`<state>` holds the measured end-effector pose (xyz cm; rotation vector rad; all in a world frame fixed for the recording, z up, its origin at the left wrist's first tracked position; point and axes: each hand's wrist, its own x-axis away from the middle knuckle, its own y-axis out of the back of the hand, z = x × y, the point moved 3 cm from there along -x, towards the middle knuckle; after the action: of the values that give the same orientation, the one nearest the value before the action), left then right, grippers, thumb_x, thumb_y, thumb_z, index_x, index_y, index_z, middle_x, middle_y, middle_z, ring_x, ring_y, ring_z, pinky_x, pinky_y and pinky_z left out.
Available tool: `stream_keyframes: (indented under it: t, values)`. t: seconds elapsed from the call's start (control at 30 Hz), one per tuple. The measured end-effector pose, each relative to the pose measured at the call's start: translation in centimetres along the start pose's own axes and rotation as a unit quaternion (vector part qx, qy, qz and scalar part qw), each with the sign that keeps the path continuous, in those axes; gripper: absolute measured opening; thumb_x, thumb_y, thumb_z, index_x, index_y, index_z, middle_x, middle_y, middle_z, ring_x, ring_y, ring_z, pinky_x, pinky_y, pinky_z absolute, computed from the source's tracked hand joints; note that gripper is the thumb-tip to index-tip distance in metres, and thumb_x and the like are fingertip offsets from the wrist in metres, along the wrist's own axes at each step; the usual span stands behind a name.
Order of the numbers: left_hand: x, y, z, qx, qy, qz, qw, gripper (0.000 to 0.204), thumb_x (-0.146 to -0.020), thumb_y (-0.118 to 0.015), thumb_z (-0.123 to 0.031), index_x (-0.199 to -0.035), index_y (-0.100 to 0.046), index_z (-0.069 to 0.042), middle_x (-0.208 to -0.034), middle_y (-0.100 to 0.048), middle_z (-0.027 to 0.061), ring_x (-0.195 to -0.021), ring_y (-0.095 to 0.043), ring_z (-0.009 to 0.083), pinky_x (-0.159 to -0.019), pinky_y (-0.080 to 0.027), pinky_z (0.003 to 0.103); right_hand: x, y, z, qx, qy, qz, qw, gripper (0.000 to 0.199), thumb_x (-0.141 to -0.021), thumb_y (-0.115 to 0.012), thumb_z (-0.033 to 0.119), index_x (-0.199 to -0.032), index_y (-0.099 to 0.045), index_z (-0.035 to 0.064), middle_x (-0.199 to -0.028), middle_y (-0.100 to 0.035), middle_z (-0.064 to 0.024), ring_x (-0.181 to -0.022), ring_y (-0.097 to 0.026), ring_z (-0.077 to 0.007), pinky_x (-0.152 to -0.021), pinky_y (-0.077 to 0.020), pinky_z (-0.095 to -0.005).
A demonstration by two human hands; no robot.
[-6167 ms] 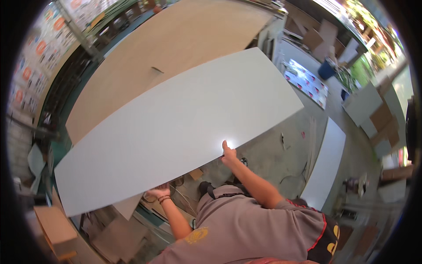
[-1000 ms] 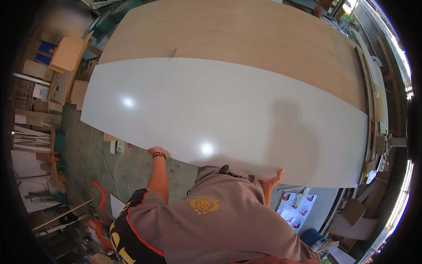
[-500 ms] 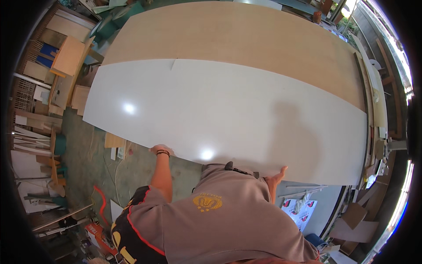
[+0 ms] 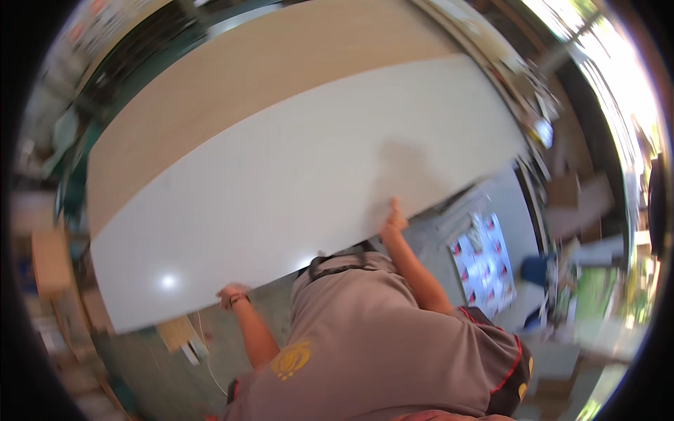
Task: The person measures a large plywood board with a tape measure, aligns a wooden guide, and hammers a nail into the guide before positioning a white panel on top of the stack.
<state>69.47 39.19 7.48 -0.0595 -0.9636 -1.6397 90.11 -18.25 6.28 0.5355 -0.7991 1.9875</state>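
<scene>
A long white board point(image 4: 281, 182) with a smooth, shiny face lies over a larger tan wood sheet point(image 4: 281, 52), whose far part shows beyond it. My left hand point(image 4: 230, 293), with a dark band at the wrist, grips the near edge toward the left end. Farther right, my right hand point(image 4: 394, 223) is closed on the same edge, its thumb pointing up over the white face; its other fingers are mostly hidden. Between the hands, the near edge lies close against my waist. My shadow falls on the board beyond the right hand.
On the right, a patterned white, blue and red sheet point(image 4: 484, 263) lies low beside a dark blue container point(image 4: 535, 269). Wooden strips and offcuts line the right side. A small wooden piece point(image 4: 177, 335) and a thin cable are on the floor at lower left.
My view has turned to the right, so the white board now slants up toward the right. More of my right forearm shows. Both hands stay at the near edge.
</scene>
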Motion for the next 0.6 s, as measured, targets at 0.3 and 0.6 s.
stream_keyframes:
  t: [0.3, 0.6]
  values:
    - [19.1, 9.1, -7.3, 0.259, -0.455, -0.444, 0.727, 0.082, -0.092, -0.056, -0.061, -0.152, -0.039, -0.008, -0.159, -0.030, 0.0202, -0.149, -0.025, 0.0375, -0.121, -0.019, 0.055, 4.8, 2.4, 7.5, 0.382, 0.342, -0.161, 0.843, 0.116, -0.068, -0.090, 0.038, -0.153, -0.022, 0.0003, -0.153, -0.022, -0.0298, -0.144, -0.024, -0.0429, -0.115, -0.0284, -0.0545]
    - [16.0, 8.3, -1.5, 0.217, -0.547, -0.447, 0.674, 0.088, -0.086, -0.060, -0.066, -0.148, -0.044, -0.006, -0.157, -0.034, 0.0224, -0.145, -0.032, 0.0395, -0.118, -0.027, 0.054, 2.7, 3.1, 4.6, 0.569, 0.540, -0.177, 0.594, 0.098, -0.078, -0.073, 0.063, -0.146, -0.043, -0.0012, -0.150, -0.027, -0.0399, -0.140, -0.027, -0.0544, -0.110, -0.0317, -0.0638]
